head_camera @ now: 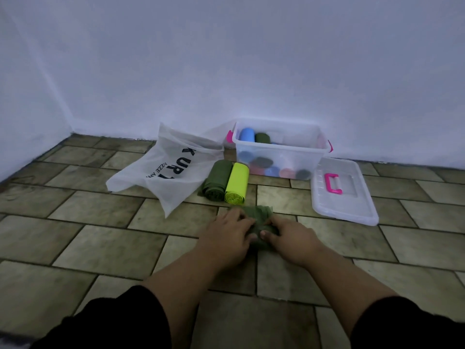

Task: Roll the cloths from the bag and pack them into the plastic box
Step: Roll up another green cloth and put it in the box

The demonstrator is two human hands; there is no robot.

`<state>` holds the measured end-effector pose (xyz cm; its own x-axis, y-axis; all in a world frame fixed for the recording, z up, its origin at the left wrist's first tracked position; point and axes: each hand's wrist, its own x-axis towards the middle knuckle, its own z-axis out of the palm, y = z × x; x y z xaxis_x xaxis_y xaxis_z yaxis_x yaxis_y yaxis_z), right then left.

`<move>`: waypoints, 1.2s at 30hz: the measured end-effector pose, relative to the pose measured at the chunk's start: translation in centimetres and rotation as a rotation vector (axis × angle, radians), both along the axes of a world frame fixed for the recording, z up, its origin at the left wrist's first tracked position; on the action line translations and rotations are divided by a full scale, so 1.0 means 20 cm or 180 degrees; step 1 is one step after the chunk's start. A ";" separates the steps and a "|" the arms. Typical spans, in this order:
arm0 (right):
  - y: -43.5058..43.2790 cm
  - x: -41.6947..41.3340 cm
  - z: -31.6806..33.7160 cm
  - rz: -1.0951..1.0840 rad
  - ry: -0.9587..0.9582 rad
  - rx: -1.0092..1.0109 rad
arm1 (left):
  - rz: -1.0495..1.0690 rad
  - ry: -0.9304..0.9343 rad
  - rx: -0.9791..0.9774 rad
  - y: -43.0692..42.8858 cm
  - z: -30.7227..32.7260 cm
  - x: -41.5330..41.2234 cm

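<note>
Tiled floor (75, 248): left hand (226, 238) and right hand (289, 240) grip olive cloth (256, 215), fingers curled on it; green roll (217, 180), lime roll (237, 183) just beyond, plastic box (276, 149) farther.

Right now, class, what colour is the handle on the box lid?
Bright pink handle, seen in the head view.

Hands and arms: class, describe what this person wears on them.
The left hand and right hand are bare: no gloves, rings or watch show. The forearms are uncovered too. A black left sleeve and a black right sleeve end near the elbows.
</note>
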<state>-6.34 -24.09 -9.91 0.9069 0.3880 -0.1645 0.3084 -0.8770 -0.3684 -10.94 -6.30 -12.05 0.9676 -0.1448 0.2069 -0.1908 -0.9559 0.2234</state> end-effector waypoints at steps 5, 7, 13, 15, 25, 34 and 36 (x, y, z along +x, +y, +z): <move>0.01 -0.02 0.00 0.0249 -0.0745 0.0342 | 0.0007 0.0042 -0.0008 0.00 -0.04 0.02; 0.01 -0.04 0.00 0.0611 -0.0865 0.0591 | 0.0024 0.0264 -0.0115 0.01 0.00 0.07; 0.02 0.00 0.00 0.0444 -0.0781 0.0343 | -0.0050 -0.0266 -0.0085 0.02 -0.03 0.05; 0.03 0.02 0.01 0.0472 -0.0705 0.0235 | -0.0108 -0.0220 -0.0153 0.03 -0.05 0.03; 0.07 0.03 -0.03 0.0685 -0.0958 -0.0129 | 0.0534 0.0530 -0.0642 0.03 0.05 0.18; 0.13 0.09 0.03 0.0426 -0.0507 -0.0144 | 0.2591 0.0801 -0.3335 -0.19 0.09 0.09; 0.16 0.06 0.03 0.0263 -0.0284 0.0028 | 0.2708 0.0935 -0.3651 -0.21 0.11 0.10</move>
